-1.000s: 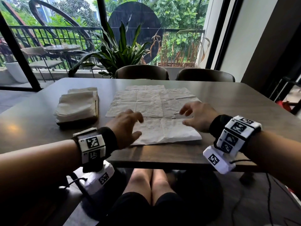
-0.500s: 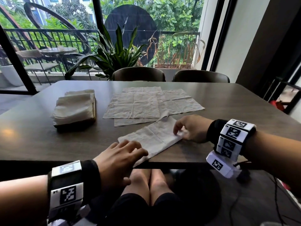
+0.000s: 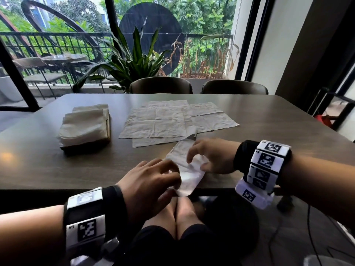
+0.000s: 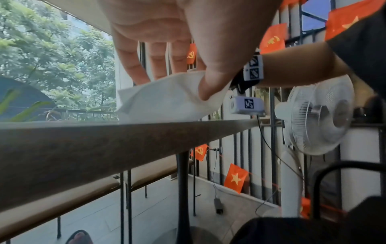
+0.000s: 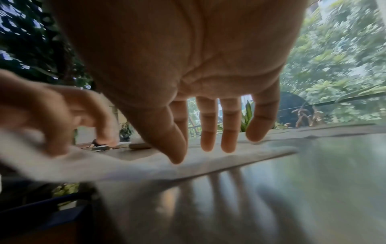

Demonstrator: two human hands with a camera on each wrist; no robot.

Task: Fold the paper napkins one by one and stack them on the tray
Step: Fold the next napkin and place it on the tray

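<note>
A long, half-folded white napkin [image 3: 183, 150] lies slantwise at the front edge of the dark table [image 3: 48, 166]. My left hand [image 3: 153, 179] pinches its near end between thumb and fingers; in the left wrist view that napkin end [image 4: 171, 99] is lifted off the table edge by the left hand [image 4: 188, 77]. My right hand [image 3: 209, 156] rests straight fingers and thumb tip on the napkin's far half [image 5: 208, 160]. Several unfolded napkins [image 3: 157, 121] lie flat mid-table. A stack of folded napkins [image 3: 84, 125] sits on the tray [image 3: 86, 145] at the left.
Two brown chairs [image 3: 161, 85] [image 3: 234, 87] stand at the table's far side, with a leafy plant [image 3: 134, 60] and a window behind. A white standing fan [image 4: 317, 113] is to the right of the table. My knees [image 3: 182, 212] are under the front edge.
The napkin was pulled off the flat pile toward the front edge and turned slantwise. My left hand now pinches and lifts its near end; my right hand moved left onto it.
</note>
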